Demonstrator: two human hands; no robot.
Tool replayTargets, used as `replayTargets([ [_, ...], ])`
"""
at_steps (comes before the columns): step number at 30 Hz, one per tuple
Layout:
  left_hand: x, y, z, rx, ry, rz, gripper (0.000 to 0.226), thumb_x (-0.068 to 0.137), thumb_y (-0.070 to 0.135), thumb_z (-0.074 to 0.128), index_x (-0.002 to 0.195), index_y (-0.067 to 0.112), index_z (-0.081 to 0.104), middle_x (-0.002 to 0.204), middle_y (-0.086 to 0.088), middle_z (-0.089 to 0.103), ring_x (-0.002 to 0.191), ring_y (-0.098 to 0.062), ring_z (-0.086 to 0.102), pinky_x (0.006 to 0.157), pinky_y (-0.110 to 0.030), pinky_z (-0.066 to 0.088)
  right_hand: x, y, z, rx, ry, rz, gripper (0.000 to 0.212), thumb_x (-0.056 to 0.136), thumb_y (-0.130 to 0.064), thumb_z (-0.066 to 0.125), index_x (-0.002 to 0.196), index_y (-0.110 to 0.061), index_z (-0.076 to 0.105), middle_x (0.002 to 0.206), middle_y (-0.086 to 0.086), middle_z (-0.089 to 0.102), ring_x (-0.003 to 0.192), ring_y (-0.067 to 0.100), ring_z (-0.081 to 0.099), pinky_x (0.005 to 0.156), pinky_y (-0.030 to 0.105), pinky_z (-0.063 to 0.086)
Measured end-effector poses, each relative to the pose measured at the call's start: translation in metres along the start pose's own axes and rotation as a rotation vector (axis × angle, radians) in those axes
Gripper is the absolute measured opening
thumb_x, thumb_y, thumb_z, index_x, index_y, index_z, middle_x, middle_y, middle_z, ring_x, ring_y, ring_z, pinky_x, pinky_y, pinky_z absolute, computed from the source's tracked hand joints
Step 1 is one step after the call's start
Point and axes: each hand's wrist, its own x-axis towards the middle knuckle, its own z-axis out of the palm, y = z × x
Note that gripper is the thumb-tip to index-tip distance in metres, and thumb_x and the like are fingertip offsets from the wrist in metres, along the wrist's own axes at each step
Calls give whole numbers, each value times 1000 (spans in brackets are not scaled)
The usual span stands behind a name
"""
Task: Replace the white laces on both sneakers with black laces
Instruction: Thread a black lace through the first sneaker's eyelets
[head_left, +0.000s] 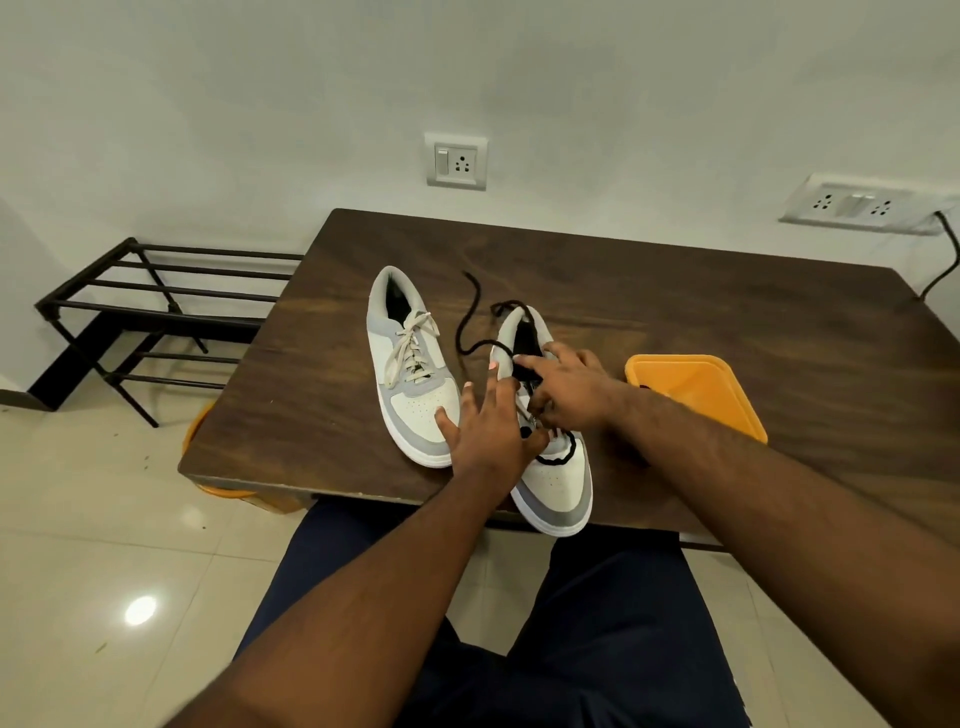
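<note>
1. Your lap sits nearest, at six o'clock, with dark trousers (613, 649) under both forearms.
2. Your left hand (488, 426) lies across the gap between the two sneakers, fingers spread and mostly straight; the little finger touches the toe of the left sneaker (408, 364), while the thumb side presses against the right sneaker (556, 467). Whether the thumb pinches a lace you cannot tell.
3. Your right hand (569, 389) rests on top of the right sneaker's tongue, fingers curled down into the eyelet area, index finger stretched toward eleven o'clock. It seems to pinch the black lace (470, 332) there, though the contact is hidden.
4. At ten o'clock from your hands, the left sneaker lies flat on the table (727, 322), toe toward you, its white lace (413, 343) threaded and tied.
5. At the near table edge, the right sneaker's toe overhangs slightly. Its black lace loops across the lower eyelets, and a loose end trails out toward twelve o'clock over the wood, past the heel.
6. At three o'clock from your hands, an orange tub (701, 395) stands on the table, just beside your right wrist.
7. Off the table at nine o'clock, a black rack (150, 306) stands against the wall.
</note>
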Motion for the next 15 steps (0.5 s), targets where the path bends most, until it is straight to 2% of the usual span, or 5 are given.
replayTargets([
  [2,0,3,-1,11,-3,-7,65,86,50,62,139,31,30,164,11,6,151,-29,7,111,-65,3,1,-1,-4,2,5,-11,21,90,-33,60,108,-27,70,162,-7,9,148,29,-3,116,53,8],
  [4,0,5,-2,5,-5,-17,66,85,49,63,138,30,30,164,11,7,151,-30,8,111,-65,4,2,-1,-12,-132,13,-82,20,92,-34,57,108,-30,69,162,-6,6,148,31,-6,116,54,6],
  [8,2,4,-6,-19,-9,-37,72,83,48,66,141,30,27,163,14,10,150,-31,8,111,-66,6,10,3,-33,-441,155,-234,32,96,-38,51,127,-34,58,163,-2,1,148,34,-6,117,58,6],
  [12,4,-2,-11,-30,-10,-31,65,81,46,68,134,32,32,161,14,16,149,-32,11,111,-64,10,17,19,-53,-474,236,-177,26,98,-35,49,118,-26,61,163,-1,5,149,31,-4,117,58,8],
  [15,1,-5,-10,-45,18,-31,61,81,46,67,130,34,33,159,12,23,149,-31,13,111,-63,10,19,28,-62,-430,276,-111,25,98,-37,46,117,-27,60,163,0,5,149,32,-4,116,58,10],
])
